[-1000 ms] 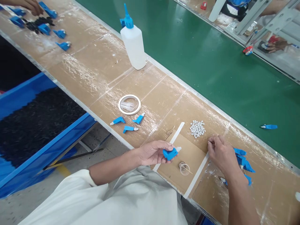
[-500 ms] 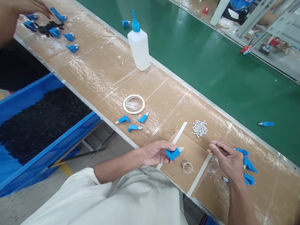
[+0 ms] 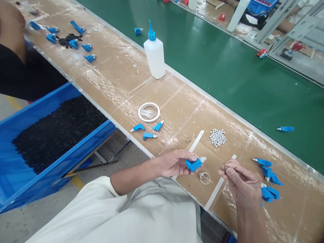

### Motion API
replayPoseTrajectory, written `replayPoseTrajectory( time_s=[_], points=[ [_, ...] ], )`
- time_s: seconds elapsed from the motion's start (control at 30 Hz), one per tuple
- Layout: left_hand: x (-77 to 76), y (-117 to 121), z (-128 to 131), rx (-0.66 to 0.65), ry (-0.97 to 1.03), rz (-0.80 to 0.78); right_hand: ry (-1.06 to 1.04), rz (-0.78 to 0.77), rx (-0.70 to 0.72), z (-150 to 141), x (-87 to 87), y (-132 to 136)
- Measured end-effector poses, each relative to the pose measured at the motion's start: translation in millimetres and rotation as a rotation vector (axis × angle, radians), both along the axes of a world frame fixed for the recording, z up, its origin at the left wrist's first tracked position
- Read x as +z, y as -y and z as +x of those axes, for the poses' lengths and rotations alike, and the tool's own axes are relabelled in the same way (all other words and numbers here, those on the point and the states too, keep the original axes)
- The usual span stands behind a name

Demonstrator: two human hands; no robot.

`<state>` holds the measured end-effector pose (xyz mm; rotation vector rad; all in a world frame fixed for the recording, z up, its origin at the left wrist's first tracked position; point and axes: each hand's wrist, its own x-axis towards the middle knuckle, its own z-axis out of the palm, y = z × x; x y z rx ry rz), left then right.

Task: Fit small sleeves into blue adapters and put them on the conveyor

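My left hand (image 3: pixel 178 162) grips a blue plastic part (image 3: pixel 193 164) with a pale translucent tip pointing right. To its right, my right hand (image 3: pixel 241 177) is closed in a pinch; whatever sits between thumb and forefinger is too small to make out. A small clear round cup (image 3: pixel 204 177) with a thin stick in it stands on the cardboard below the hands. Beyond them lies a pile of small grey-white pieces (image 3: pixel 218 137). Several more blue parts (image 3: pixel 267 172) are heaped just right of my right hand, and three blue parts (image 3: pixel 149 135) lie left of my left hand.
A white squeeze bottle (image 3: pixel 155 57) with a blue nozzle stands near the green belt (image 3: pixel 227 67). A tape roll (image 3: pixel 149 112) lies on the bench. Below left is a blue bin (image 3: pixel 58 162) of black pieces. A co-worker's arm (image 3: pixel 12 30) is at top left, near blue parts (image 3: pixel 73 44).
My right hand has moved left, closer to the blue part, its fingers now pinched. The co-worker's hand has drawn back from the blue parts at top left. The view has shifted slightly.
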<state>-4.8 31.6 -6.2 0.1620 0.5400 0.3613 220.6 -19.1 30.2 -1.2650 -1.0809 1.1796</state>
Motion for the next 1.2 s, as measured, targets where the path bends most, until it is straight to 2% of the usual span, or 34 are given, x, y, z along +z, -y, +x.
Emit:
replayPoseTrajectory(
  time_s=[0.17,0.4,0.57,0.73,0.87,1.2],
  points=[
    [4.4,-1,3,-0.015,0.028,0.01,-0.157,0.021,0.011,-13,4.0,12],
    [13.5,2,5,-0.063,0.011,0.122,-0.328,-0.153,-0.061,-24,6.4,19],
    [16.9,4,9,-0.051,-0.04,0.209,-0.325,-0.191,-0.1,-31,8.9,24],
    [19.6,8,13,0.026,-0.096,0.296,-0.272,-0.238,-0.088,-28,-3.9,31],
    [20.7,10,14,0.071,-0.115,0.338,-0.276,-0.225,-0.132,-35,-11.4,36],
    [16.3,12,12,0.103,-0.157,0.465,-0.184,-0.222,-0.131,-50,-8.9,42]
  ],
)
